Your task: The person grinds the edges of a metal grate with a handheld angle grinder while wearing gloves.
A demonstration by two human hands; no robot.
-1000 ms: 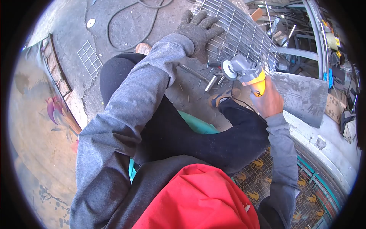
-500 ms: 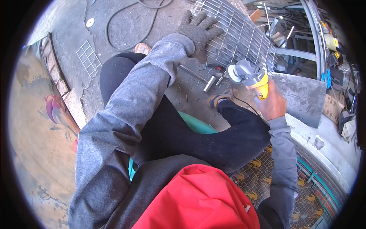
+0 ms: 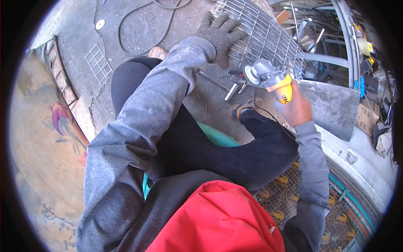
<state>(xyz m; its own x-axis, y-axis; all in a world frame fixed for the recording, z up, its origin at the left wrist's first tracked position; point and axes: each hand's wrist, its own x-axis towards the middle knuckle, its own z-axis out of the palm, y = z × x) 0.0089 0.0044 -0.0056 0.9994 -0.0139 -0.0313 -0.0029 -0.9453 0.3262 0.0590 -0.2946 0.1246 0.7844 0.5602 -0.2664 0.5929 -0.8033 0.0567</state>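
My left hand (image 3: 218,35), in a dark knit glove, lies with its fingers spread across the left side of a metal wire grid panel (image 3: 268,31). Wrapped round the yellow body of an angle grinder (image 3: 275,80) is my bare right hand (image 3: 294,108). The grinder's round pale disc (image 3: 252,74) points left, close to the lower edge of the grid in this view. A dark power cord runs down from the grinder past my knee. Below the grid, a hammer-like metal tool (image 3: 230,91) rests on the floor, between my hands.
A grey metal sheet (image 3: 329,105) lies to the right. Scrap metal (image 3: 310,35) and frames are heaped at the upper right. On the left floor are a small wire grid (image 3: 98,64), a loose disc (image 3: 100,24) and a looped hose (image 3: 119,35). A painted panel (image 3: 46,147) stands at far left.
My right hand has moved the angle grinder slightly left and up, bringing its disc nearer the grid's lower edge. My left hand stays spread on the grid.
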